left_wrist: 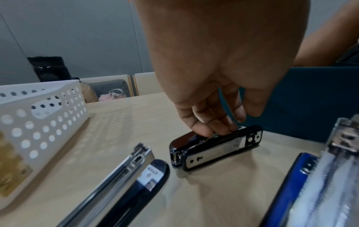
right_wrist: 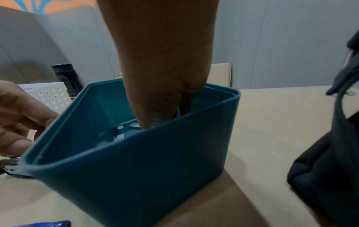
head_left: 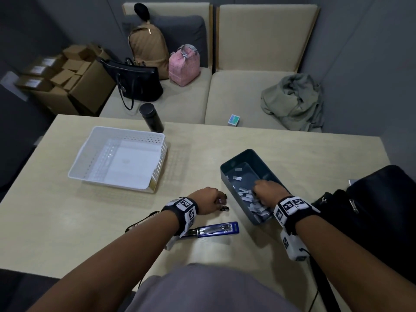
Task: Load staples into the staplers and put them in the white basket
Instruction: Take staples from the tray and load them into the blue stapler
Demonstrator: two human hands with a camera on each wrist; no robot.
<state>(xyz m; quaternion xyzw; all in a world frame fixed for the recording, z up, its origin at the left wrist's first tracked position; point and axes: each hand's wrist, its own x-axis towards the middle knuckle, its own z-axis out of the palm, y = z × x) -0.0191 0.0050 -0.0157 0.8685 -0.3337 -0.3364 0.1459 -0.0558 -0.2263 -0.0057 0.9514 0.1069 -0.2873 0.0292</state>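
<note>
My left hand (left_wrist: 219, 127) grips a small black stapler (left_wrist: 213, 147) that lies on its side on the table, fingers curled over its top. An open black stapler (left_wrist: 126, 176) and an open blue stapler (head_left: 213, 229) lie close by, nearer to me. The white basket (head_left: 117, 158) stands empty at the left. My right hand (head_left: 258, 192) reaches down into a teal box (head_left: 247, 163) of loose staple strips (head_left: 258, 209). In the right wrist view the box wall (right_wrist: 145, 169) hides its fingertips, so any hold on a strip is unseen.
A black flask (head_left: 152, 118) stands behind the basket at the table's far edge. A black bag (head_left: 378, 217) sits on the table at the right, close to my right forearm. Beyond the table a sofa holds bags and a jacket.
</note>
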